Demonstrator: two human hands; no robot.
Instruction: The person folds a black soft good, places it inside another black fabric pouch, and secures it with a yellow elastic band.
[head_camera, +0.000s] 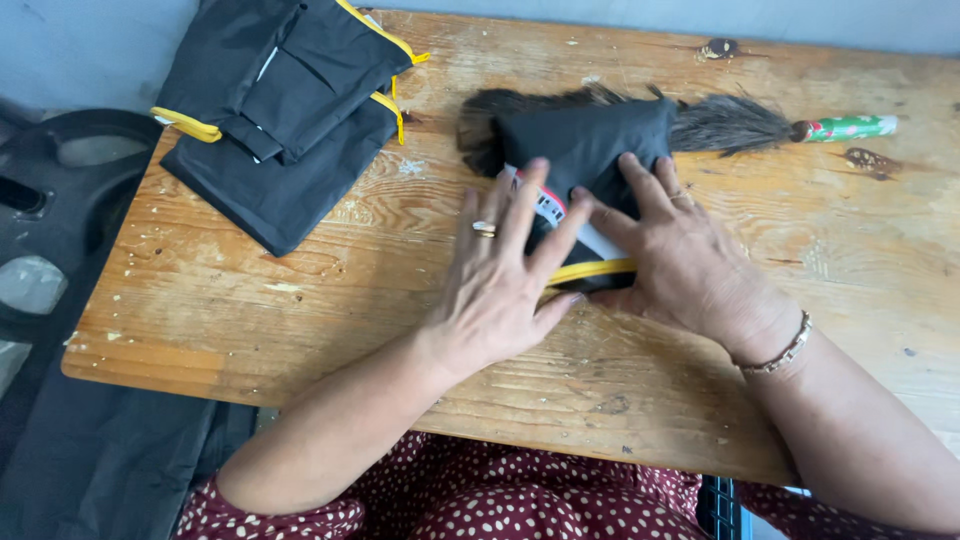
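Spread fingers of the left hand (500, 285) and right hand (680, 260) are being pressed flat on a folded black bag (585, 150) at table (300, 310) centre. A feather duster (735, 125) is lying beneath it, toward twelve o'clock. Folded bags (285, 110) are being stacked at ten o'clock.

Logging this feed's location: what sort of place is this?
Probably a small sewing or packing workbench: a worn wooden table, a stack of folded black bags with yellow trim, and a feather duster.
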